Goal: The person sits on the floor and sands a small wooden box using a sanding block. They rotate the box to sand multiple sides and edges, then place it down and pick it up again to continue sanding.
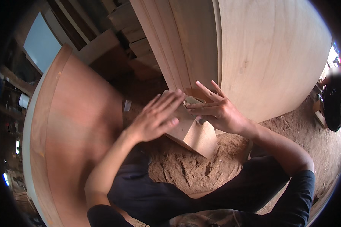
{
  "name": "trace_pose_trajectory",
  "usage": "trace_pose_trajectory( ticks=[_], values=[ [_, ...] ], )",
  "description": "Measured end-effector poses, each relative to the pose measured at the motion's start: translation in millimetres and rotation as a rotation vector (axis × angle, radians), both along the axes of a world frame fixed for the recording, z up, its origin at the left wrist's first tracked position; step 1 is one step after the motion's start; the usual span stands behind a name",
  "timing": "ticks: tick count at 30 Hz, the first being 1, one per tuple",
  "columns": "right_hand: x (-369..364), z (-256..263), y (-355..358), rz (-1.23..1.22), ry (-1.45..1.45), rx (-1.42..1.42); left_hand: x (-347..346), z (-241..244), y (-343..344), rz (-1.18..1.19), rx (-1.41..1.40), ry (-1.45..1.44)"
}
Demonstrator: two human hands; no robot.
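My right hand [223,113] pinches a folded piece of what looks like sandpaper [194,100] between thumb and fingers, with two fingers raised. Close beside it, my left hand [156,120] is slightly blurred, fingers stretched and thumb apart, holding nothing. Both hands are over an angular pale wooden foot or block [201,137] at the lower end of a large wooden furniture piece [244,62]. Grooved moulding [170,42] runs along that piece's edge. My fingers hide part of the block's top.
A curved wooden panel [82,119] stands close on my left. Sawdust-covered ground [193,173] lies between my legs. Stacked wooden pieces [136,42] are behind, in shadow. At the far right a person in dark clothing [332,105] is near a small wooden piece [319,115].
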State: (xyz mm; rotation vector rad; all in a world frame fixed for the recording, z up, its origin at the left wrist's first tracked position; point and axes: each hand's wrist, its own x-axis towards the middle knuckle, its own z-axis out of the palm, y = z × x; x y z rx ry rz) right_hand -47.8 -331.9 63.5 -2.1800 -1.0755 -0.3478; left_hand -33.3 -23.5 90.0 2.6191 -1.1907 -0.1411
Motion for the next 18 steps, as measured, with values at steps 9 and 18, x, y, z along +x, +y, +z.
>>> trace_pose_trajectory(
  ticks=[9,18],
  values=[
    [5.3,-10.6,-0.4,-0.039,-0.025,0.004,5.8,-7.8,22.7,-0.035,-0.089,0.008],
    [-20.5,-2.5,21.7,0.116,-0.269,-0.059,16.3,-11.9,28.5,-0.003,-0.077,0.054]
  ],
)
